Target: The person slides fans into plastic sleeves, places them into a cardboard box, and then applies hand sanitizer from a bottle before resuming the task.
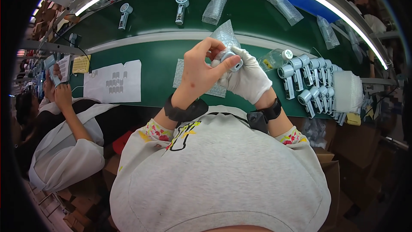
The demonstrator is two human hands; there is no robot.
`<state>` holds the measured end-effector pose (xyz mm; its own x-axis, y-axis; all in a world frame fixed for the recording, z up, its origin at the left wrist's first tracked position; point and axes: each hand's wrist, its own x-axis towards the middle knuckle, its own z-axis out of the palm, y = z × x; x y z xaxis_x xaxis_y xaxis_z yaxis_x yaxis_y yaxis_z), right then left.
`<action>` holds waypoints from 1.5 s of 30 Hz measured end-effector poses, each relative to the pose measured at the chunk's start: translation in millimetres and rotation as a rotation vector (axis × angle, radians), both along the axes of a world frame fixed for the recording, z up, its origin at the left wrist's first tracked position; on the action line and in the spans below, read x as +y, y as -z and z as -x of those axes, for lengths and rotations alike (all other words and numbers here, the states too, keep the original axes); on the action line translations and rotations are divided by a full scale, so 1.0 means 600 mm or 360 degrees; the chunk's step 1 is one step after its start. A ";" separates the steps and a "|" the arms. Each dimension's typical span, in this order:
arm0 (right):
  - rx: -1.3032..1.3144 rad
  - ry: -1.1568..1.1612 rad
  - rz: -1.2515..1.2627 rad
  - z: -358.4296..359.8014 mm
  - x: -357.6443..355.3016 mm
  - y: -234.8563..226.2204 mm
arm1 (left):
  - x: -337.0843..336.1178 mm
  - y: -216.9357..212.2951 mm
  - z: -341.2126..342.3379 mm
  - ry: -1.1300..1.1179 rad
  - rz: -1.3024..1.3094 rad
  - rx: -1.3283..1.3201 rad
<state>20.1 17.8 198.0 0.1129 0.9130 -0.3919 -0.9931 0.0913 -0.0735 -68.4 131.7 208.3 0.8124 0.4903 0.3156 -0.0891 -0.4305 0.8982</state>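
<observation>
Both hands meet over the green table. My bare left hand (201,66) is closed round a pale blue-grey handheld fan (235,63), thumb along its near side. My right hand (251,77), in a white glove, grips the same fan from the right. Most of the fan is hidden by the fingers; its rounded end shows between them. A clear bubble-wrap bag (225,33) lies just beyond the hands, and a flat bubble-wrap sheet (217,91) lies under them. To the right of the glove is a clear bottle with a white lid (274,59).
Several handheld fans (305,71) lie in rows at the right, beside a stack of white foam sheets (348,91). A raised green shelf (150,10) holds fans and wrapped items. At left are a printed paper sheet (131,81), a yellow tray (81,64) and a co-worker (71,146) holding a fan.
</observation>
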 end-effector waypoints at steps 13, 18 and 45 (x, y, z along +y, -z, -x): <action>0.0114 -0.0168 -0.0131 -0.025 -0.015 -0.005 | 0.038 0.014 -0.004 0.0375 0.0934 -0.0002; -0.0786 -0.0355 -0.0116 -0.030 -0.016 -0.011 | 0.062 -0.002 -0.031 0.0082 0.0636 -0.0069; -0.1944 -0.0794 0.1045 -0.057 0.012 0.131 | 0.427 0.362 -0.260 -0.0563 -0.0698 0.0891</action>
